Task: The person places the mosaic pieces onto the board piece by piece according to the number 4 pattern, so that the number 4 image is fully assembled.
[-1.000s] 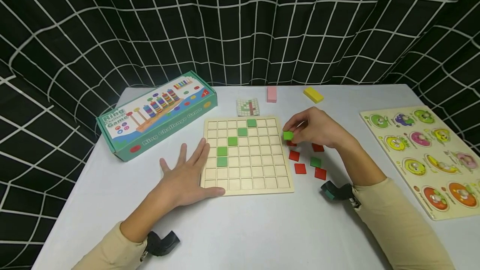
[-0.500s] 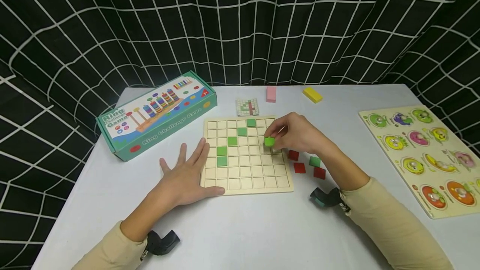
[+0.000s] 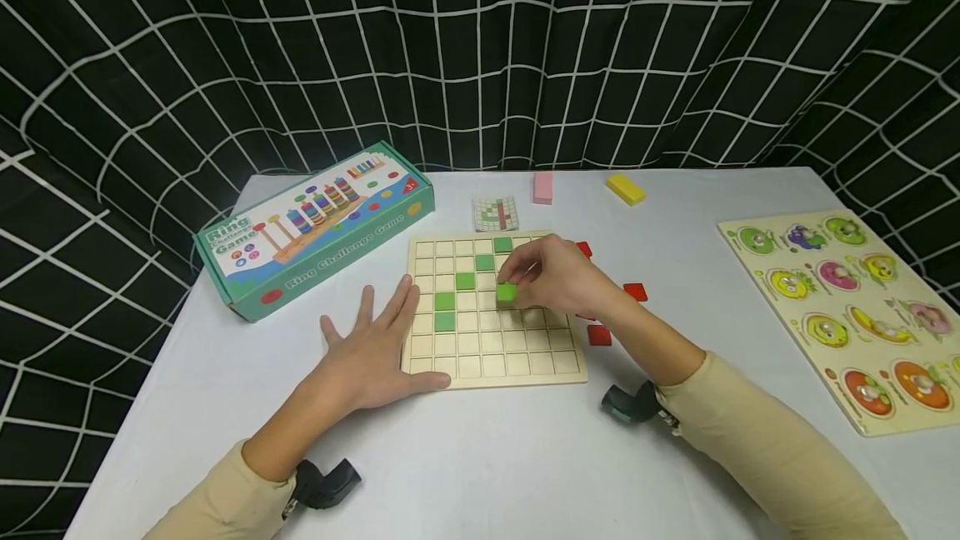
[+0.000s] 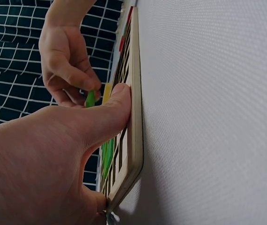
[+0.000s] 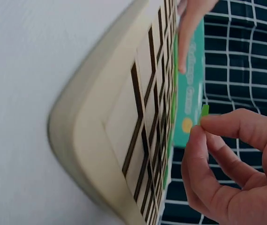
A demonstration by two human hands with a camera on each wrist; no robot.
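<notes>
A pale wooden grid board [image 3: 491, 367] lies on the table, with several green square tiles [image 3: 445, 321] set in its cells along a slanting line. My left hand [image 3: 371, 361] spreads over the board's left side, fingers straight and thumb across the near left corner. Over the right half of the board my right hand [image 3: 558, 277] pinches one green tile [image 3: 507, 292] between thumb and fingertips. The right wrist view shows this tile [image 5: 205, 110] raised above the grid. Several red tiles [image 3: 599, 335] lie right of the board, partly hidden by my right arm.
Behind the board lies a small pattern card [image 3: 496, 213], near a pink block [image 3: 543, 188] and a yellow block [image 3: 626, 189]. A green game box [image 3: 315, 227] stands back left. A fruit puzzle board [image 3: 855, 315] lies at the right.
My right hand has carried the green tile leftward from the loose tiles to over the board. The left hand has stayed in place.
</notes>
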